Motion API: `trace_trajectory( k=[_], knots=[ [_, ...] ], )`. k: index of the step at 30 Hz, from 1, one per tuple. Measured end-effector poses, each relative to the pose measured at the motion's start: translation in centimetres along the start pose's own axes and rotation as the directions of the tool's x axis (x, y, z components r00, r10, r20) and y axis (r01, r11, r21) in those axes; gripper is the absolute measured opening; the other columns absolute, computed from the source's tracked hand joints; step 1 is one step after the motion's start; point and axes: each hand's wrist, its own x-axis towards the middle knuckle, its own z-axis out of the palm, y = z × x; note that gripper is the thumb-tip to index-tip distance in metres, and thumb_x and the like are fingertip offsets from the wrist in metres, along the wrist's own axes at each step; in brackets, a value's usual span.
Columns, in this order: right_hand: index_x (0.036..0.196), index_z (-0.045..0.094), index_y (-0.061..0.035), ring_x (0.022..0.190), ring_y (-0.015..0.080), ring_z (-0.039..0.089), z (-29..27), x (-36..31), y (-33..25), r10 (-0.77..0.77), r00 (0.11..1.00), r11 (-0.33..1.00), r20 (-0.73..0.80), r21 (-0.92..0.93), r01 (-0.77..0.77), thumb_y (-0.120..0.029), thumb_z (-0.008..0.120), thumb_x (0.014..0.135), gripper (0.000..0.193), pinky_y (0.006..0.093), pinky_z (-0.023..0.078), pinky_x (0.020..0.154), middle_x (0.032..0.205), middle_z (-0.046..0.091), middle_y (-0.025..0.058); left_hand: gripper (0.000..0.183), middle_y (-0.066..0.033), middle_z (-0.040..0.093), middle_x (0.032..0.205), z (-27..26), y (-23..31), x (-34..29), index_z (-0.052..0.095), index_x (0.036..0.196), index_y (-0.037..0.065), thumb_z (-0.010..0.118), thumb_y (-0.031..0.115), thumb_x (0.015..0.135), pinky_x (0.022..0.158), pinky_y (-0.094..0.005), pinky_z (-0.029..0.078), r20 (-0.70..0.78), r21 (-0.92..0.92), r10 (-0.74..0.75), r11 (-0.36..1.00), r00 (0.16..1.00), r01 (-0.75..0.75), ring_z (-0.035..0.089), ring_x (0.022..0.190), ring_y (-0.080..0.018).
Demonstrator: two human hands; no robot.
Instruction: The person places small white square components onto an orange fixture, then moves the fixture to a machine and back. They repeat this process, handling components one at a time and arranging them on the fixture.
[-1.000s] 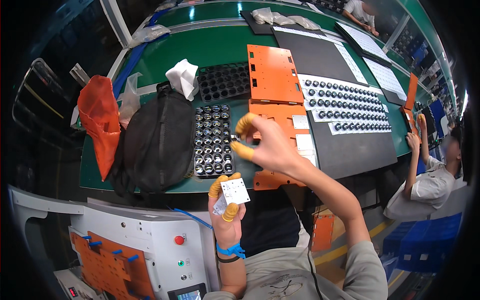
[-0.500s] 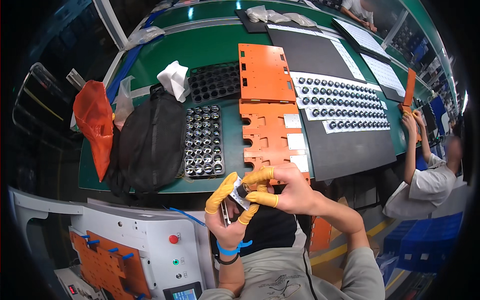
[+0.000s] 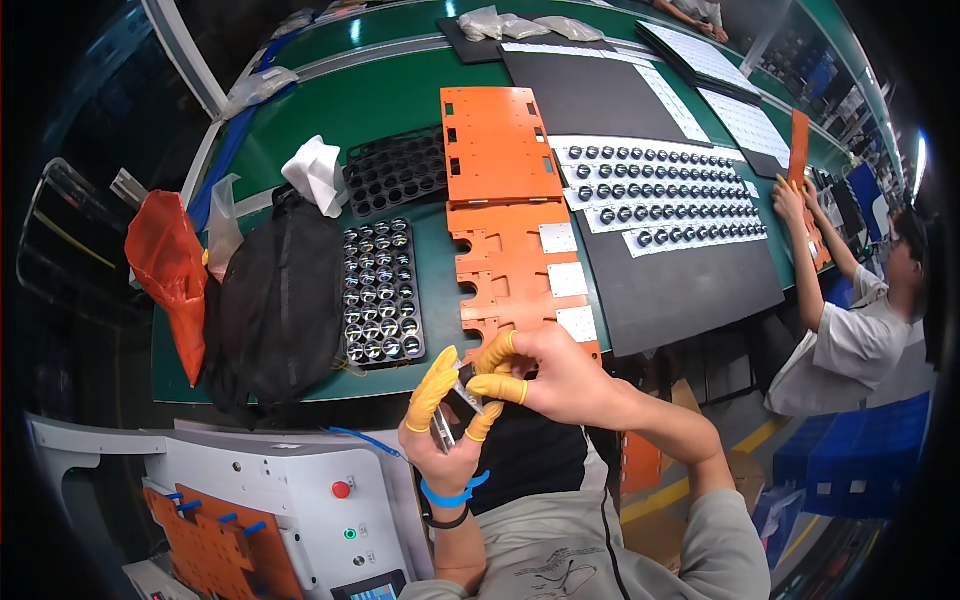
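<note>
My left hand (image 3: 440,430), with yellow finger cots and a blue wrist strap, grips a small white plate (image 3: 468,398) seen nearly edge-on. A second flat silvery piece (image 3: 443,428) lies against that palm. Fingers of my right hand (image 3: 545,375), also in yellow cots, close round a small black lens (image 3: 466,373) at the plate's face; they hide most of it. Both hands are just off the table's near edge. Beyond them lies an orange fixture board (image 3: 505,275) with cutouts and several white plates (image 3: 567,280) set along its right side.
Left of the fixture stands a black tray of lenses (image 3: 383,290), with an empty black tray (image 3: 392,175) behind. A black bag (image 3: 283,295) sits further left. White strips of black lenses (image 3: 660,210) rest on dark mats. A machine (image 3: 300,510) stands near left; a co-worker (image 3: 835,320) works at right.
The view has shifted a little, so the table things sit further left. My hands have turned the white plate more edge-on. The co-worker's hands and orange panel have moved slightly.
</note>
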Motion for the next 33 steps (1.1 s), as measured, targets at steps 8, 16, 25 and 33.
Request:
trace_trajectory(
  k=[8,16,25,33],
  knots=[
    [0.097,0.070,0.0032,0.068,0.0097,0.061,-0.6,-0.4,-0.4,-0.034,0.998,0.989,0.047,-0.144,0.040,-0.012,0.077,0.088,0.019,0.0260,0.051,0.062,0.085,0.072,0.0067,0.061,-0.0215,0.065,0.129,0.0,0.0,-0.3,0.060,0.126,0.001,0.090,0.011,0.073,0.077,-0.0289,0.060,0.022,-0.049,-0.043,0.998,0.999,0.044,0.070,0.105,-0.0238],
    [0.098,0.070,0.0034,0.065,0.0125,0.064,-0.3,-1.0,-0.5,0.096,0.995,0.995,-0.031,0.017,-0.096,-0.016,0.078,0.088,0.023,0.0269,0.050,0.059,0.079,0.070,0.0093,0.070,-0.0080,0.070,0.121,0.6,-0.2,-0.8,0.061,0.128,0.007,0.094,0.022,0.068,0.055,-0.0170,0.037,0.000,0.080,-0.018,0.997,1.000,0.018,0.039,0.062,-0.0029],
    [0.105,0.069,0.0013,0.060,0.0254,0.062,0.4,-2.2,1.4,-0.293,0.931,0.913,-0.219,-0.353,0.205,-0.016,0.077,0.085,0.028,0.0347,0.048,0.055,0.073,0.063,0.0119,0.064,-0.0123,0.068,0.126,1.3,-0.4,-0.6,0.059,0.129,0.003,0.090,0.015,0.074,0.059,-0.0184,0.043,0.045,-0.007,-0.214,0.977,0.976,0.214,0.052,0.071,-0.0048],
    [0.129,0.062,0.0008,0.065,0.0251,0.054,0.0,-3.1,1.8,-0.536,0.834,0.707,-0.128,-0.607,0.362,-0.012,0.078,0.075,0.058,0.0381,0.043,0.057,0.079,0.054,0.0097,0.064,-0.0124,0.062,0.126,2.0,-0.2,0.1,0.053,0.131,-0.003,0.087,0.010,0.078,0.094,-0.0287,0.050,0.055,-0.450,-0.509,0.755,0.859,0.477,0.061,0.110,-0.0169]
  ],
)
